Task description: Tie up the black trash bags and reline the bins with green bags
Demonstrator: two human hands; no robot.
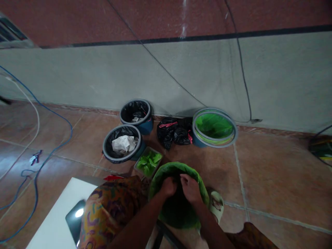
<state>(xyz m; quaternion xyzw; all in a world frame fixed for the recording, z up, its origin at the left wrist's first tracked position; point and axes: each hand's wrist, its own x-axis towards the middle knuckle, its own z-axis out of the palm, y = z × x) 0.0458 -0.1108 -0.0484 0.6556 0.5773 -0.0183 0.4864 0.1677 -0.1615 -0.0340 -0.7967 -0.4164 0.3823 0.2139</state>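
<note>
In front of me stands a bin lined with a green bag (178, 223), its folded rim spread wide. Both my hands reach into its mouth. My left hand (168, 187) is closed near the left inner side; what its fingers hold, if anything, is hidden in the dark. My right hand (190, 188) lies close by at the right, fingers curled together in a pinch, with any small thing between them too dark to make out. The two hands are slightly apart. Just beyond the rim, on the left, sits a clear plastic box of green bags (149, 162).
Two black-lined bins (121, 143) stand left, with crumpled paper inside. Tied black bags (175, 131) and stacked green-lined bins (215, 126) line the wall. A phone (75, 219) lies on a white surface. Blue cable (70, 129) and keys (35, 157) lie on the tiles.
</note>
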